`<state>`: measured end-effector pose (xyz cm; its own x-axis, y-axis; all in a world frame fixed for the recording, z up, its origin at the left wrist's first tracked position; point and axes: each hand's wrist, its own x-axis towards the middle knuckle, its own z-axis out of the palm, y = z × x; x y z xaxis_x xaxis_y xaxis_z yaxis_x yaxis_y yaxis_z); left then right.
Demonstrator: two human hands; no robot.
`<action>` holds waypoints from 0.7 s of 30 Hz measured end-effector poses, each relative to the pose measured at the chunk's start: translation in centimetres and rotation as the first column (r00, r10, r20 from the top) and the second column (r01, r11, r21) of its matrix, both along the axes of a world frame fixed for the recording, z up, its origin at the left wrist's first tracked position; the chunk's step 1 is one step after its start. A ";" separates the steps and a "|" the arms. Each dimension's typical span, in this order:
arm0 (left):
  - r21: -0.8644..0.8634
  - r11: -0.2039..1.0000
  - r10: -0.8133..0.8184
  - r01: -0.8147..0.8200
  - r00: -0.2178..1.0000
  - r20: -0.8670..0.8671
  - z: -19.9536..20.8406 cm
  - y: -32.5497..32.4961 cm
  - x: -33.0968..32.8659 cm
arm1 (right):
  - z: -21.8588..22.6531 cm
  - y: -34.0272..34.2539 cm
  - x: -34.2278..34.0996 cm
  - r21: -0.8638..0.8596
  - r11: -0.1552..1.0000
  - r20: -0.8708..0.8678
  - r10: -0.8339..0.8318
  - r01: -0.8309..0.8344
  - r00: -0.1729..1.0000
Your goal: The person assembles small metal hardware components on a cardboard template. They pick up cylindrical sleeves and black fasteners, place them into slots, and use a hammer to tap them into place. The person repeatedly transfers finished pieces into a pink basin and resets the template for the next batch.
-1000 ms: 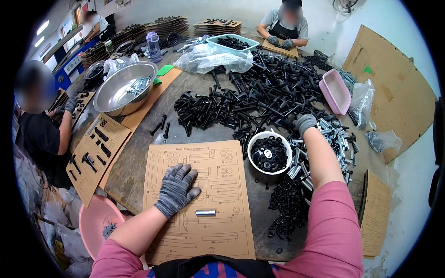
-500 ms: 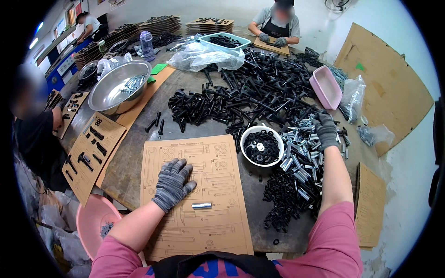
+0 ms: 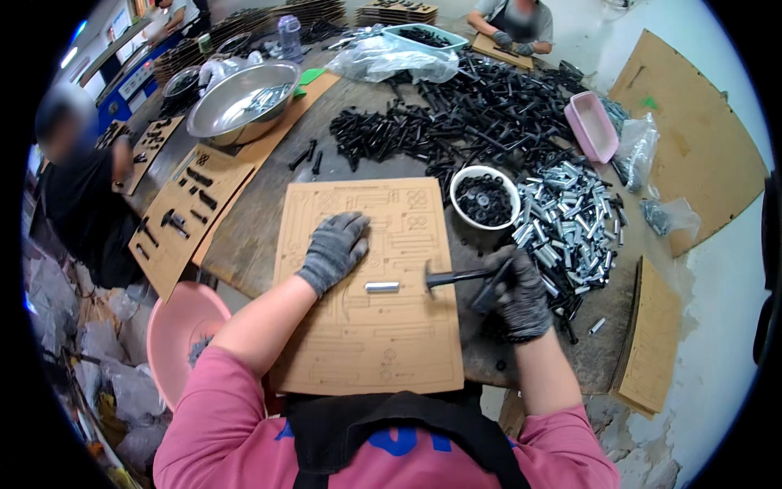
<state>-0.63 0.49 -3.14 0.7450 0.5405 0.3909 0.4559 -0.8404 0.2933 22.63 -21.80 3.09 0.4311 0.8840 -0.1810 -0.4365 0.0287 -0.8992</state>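
Observation:
My left hand (image 3: 333, 252), in a grey glove, lies flat with fingers stretched out on a brown cardboard sheet (image 3: 326, 342) printed with hardware outlines. A short silver metal sleeve (image 3: 381, 287) rests on the sheet, just below and right of that hand. My gloved right hand (image 3: 523, 300) is closed around a black T-shaped bolt (image 3: 460, 278), whose crosshead points left over the sheet's right edge. Another dark piece seems to hang below the fingers, but blur hides its kind.
Right of the sheet stand a white bowl (image 3: 485, 198) of black washers and a heap of silver sleeves (image 3: 570, 220). Beyond lie black bolts (image 3: 456, 122), a pink tray (image 3: 592, 128) and a steel basin (image 3: 244, 106). Co-workers sit at the left and far side.
My right hand has come from the silver sleeve heap toward the sheet's right edge and now holds the black T-shaped bolt. My left hand stays on the sheet; the view has shifted.

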 end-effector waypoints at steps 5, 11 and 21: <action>-0.255 0.967 0.045 0.030 0.957 0.286 0.8 -0.8 -1.5 | -1.8 2.3 -8.7 -0.044 0.992 -0.346 0.099 -0.122 0.933; -0.409 0.904 -0.053 0.128 0.981 0.189 3.2 -5.3 -5.2 | -0.8 1.1 -8.3 -0.171 0.980 0.088 0.121 -0.105 0.989; -0.146 0.955 -0.276 0.257 0.952 -0.129 3.3 -7.0 -5.3 | -0.6 -2.9 -6.5 -0.028 0.978 -0.032 -0.208 0.207 0.978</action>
<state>-5.95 -6.52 0.19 0.9125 0.3518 0.2089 0.2657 -0.8978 0.3513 16.11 -24.71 2.47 0.5976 0.7712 -0.2191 -0.4544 0.1006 -0.8851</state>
